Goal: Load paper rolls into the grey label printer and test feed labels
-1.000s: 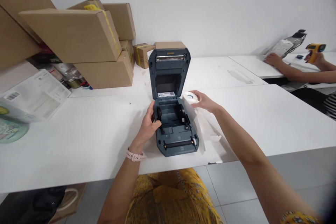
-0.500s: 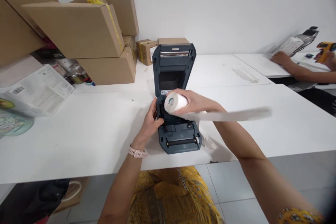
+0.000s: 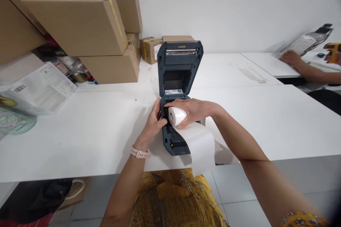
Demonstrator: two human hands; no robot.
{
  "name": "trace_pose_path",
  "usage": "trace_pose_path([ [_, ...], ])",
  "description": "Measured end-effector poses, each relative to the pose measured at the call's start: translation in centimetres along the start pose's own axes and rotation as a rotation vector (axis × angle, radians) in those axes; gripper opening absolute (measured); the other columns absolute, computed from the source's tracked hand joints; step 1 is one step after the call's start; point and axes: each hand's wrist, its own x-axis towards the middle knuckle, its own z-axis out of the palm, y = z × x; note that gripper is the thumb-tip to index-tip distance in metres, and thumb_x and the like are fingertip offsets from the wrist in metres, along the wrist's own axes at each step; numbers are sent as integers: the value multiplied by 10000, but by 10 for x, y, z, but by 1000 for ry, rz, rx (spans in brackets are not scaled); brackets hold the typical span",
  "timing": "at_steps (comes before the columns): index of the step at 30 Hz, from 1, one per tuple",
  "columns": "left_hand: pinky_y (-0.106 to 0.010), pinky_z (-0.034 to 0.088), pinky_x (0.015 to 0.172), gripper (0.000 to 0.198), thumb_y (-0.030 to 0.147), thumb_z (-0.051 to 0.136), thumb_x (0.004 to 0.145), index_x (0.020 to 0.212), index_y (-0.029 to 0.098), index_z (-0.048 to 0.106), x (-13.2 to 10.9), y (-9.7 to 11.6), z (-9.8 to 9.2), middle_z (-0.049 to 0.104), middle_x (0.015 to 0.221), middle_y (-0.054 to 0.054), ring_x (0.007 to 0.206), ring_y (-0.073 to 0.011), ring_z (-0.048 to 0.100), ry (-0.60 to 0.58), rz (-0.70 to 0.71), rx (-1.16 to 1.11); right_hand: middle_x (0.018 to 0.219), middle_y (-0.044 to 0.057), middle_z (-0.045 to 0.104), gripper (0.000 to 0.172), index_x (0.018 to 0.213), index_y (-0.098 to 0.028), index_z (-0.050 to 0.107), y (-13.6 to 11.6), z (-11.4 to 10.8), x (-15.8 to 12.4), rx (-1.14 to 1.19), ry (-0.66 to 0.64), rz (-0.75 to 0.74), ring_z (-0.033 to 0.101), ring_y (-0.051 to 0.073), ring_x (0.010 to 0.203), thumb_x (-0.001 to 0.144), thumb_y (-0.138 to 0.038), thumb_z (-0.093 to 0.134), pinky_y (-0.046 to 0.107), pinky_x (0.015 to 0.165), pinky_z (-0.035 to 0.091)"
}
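A dark blue-grey label printer (image 3: 176, 67) stands near the front edge of the white table, its lid tipped fully up. My left hand (image 3: 154, 122) grips the left side of its base, thumb over the rim and fingers along the outside. My right hand (image 3: 193, 110) is wrapped round a white label roll (image 3: 178, 115) held down in the printer's bay. From the roll a loose strip of label paper (image 3: 201, 145) runs forward over the front of the base and past the table edge. It covers part of the black roller (image 3: 179, 144).
Cardboard boxes (image 3: 74, 28) are stacked at the back left, with a small taped box (image 3: 150, 50) beside the printer lid. A white carton (image 3: 39, 88) lies far left. At the right, another person's hand (image 3: 291, 57) touches a wrapped package; a yellow scanner (image 3: 332, 52) is held nearby.
My right hand has lowered the label roll into the printer's bay. The paper strip, stretched out to the right before, now hangs forward over the base. My left hand keeps its grip.
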Motion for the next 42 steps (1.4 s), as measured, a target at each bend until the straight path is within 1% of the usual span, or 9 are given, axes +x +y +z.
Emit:
trace_pose_path([
  [4, -483, 294, 1343, 1125, 237, 777, 764, 1709, 293, 168, 0, 1, 0, 255, 1794, -91, 1645, -319, 296, -23, 15, -14, 1590, 189, 568, 1063, 1712, -241, 232, 10, 19, 9, -89, 17, 10, 631, 415, 1353, 884, -738, 676, 533, 1067, 515],
  [9, -494, 296, 1343, 1084, 276, 784, 804, 1705, 313, 184, 0, 0, 0, 261, 1792, -91, 1651, -329, 280, -29, 35, 1, 1412, 253, 687, 919, 1713, -168, 237, 21, 36, 14, -207, 110, -32, 714, 424, 1186, 1007, -666, 550, 567, 1016, 524],
  [17, -490, 293, 1345, 1026, 281, 770, 794, 1679, 291, 250, 0, -1, 1, 297, 1779, -94, 1663, -321, 248, -21, 67, 8, 1626, 214, 520, 636, 1598, -158, 477, 11, 45, -19, -223, 286, -145, 554, 396, 1471, 1068, -504, 535, 632, 1177, 465],
  [24, -506, 306, 1335, 990, 350, 788, 793, 1656, 292, 307, -1, -3, 1, 308, 1775, -91, 1660, -338, 251, 7, 65, 8, 1604, 131, 569, 510, 1499, -200, 594, -14, 74, -62, -216, 378, -181, 545, 303, 1501, 1094, -491, 490, 563, 1250, 458],
  [27, -504, 308, 1335, 974, 383, 798, 800, 1649, 300, 328, -1, -6, 0, 310, 1775, -82, 1657, -341, 259, 7, 82, 22, 1571, 146, 602, 529, 1533, -169, 553, -31, 97, -75, -234, 457, -123, 585, 301, 1464, 1103, -468, 472, 560, 1233, 485],
  [30, -501, 313, 1334, 931, 403, 787, 829, 1644, 309, 347, 0, -8, -2, 335, 1766, -71, 1647, -340, 286, 5, 101, 54, 1633, 113, 537, 524, 1580, -206, 486, -51, 126, -88, -246, 584, -43, 517, 296, 1523, 1103, -424, 488, 571, 1235, 477],
  [36, -518, 299, 1335, 914, 423, 795, 821, 1628, 297, 385, 0, -14, -2, 378, 1746, -86, 1630, -343, 327, 11, 94, 79, 1684, 58, 473, 595, 1663, -293, 321, -89, 167, -113, -154, 669, 63, 427, 238, 1585, 1103, -356, 509, 585, 1325, 322],
  [39, -499, 221, 1357, 960, 481, 801, 816, 1642, 282, 354, 1, -10, 0, 277, 1786, -102, 1660, -324, 258, 101, 98, 93, 1689, 57, 464, 624, 1670, -329, 299, -96, 176, -117, -99, 696, 93, 428, 260, 1584, 1092, -370, 530, 606, 1334, 288],
  [42, -485, 175, 1361, 940, 616, 704, 878, 1665, 313, 290, 20, 10, -1, 150, 1821, -78, 1691, -284, 142, 255, 108, 71, 1690, 74, 460, 651, 1672, -332, 291, -94, 181, -115, -68, 709, 94, 436, 285, 1579, 1080, -413, 548, 630, 1331, 273],
])
